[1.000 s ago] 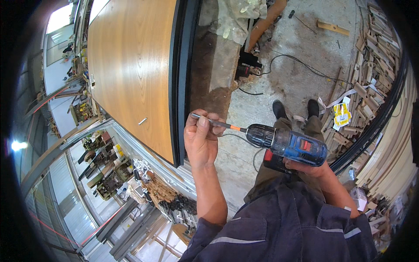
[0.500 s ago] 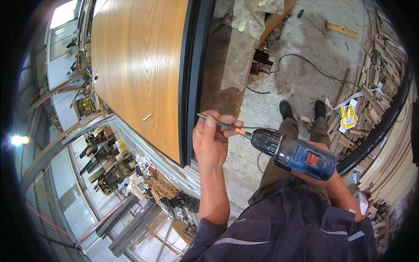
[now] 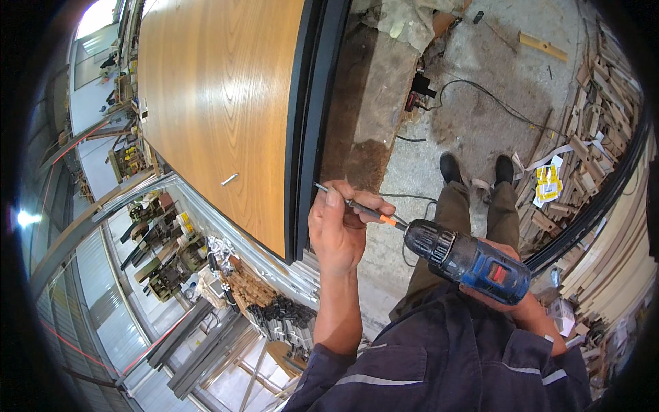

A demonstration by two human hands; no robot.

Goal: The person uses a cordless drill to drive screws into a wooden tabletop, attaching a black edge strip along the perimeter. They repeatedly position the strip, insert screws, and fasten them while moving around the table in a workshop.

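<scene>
Pointing toward ten o'clock, the blue and black cordless drill [image 3: 473, 264] sits near the centre of the view, its long bit with an orange collar [image 3: 360, 209] reaching up to the black edge strip of the door [image 3: 312, 130]. The right hand [image 3: 511, 302] is closed around the drill's grip from underneath and is mostly hidden by the tool body. The left hand [image 3: 336, 233] is curled, its thumb and fingertips [image 3: 334, 199] pinching the bit partway along the shaft, with the bit's tip just beside the black edge.

At eleven o'clock spreads the large oak-coloured wooden door panel [image 3: 220, 103], with a small silver screw [image 3: 230, 179] lying on its face. A grey concrete floor [image 3: 480, 110] fills one o'clock, crossed by a black cable [image 3: 480, 93]. The person's black shoes [image 3: 477, 168] stand at two o'clock. Stacked wooden strips [image 3: 604, 137] crowd three o'clock. Metal profiles and scrap [image 3: 274, 316] lie at seven o'clock.
</scene>
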